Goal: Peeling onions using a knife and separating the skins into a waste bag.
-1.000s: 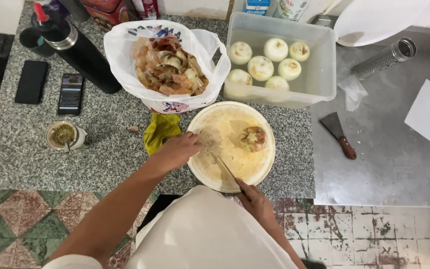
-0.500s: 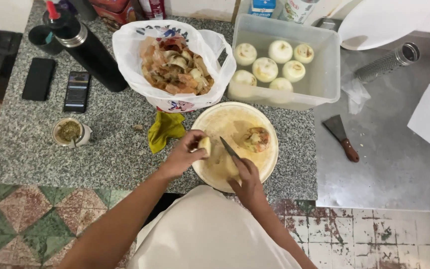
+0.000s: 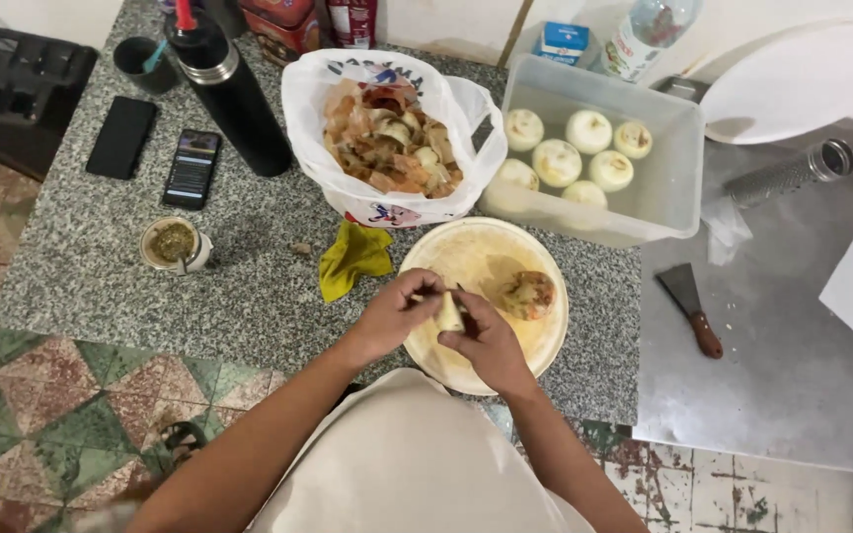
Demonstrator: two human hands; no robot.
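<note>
left hand (image 3: 394, 318) grasps pale onion (image 3: 449, 314) | right hand (image 3: 486, 341) grips it too, mid-frame | over round board (image 3: 476, 252) | bench (image 3: 101, 286)

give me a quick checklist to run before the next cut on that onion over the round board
1. Both hands on the onion piece: ok, left hand and right hand close around it above the round board.
2. Knife blade position: cannot tell, it is hidden between the hands.
3. Fingers clear of the edge: cannot tell.
4. Board free for the work: ok, only one peel-covered onion piece lies on it.
5. Bag of peels within reach: ok, open just behind the board.
6. Tub of peeled onions has room: ok, bare space on its right side.
</note>
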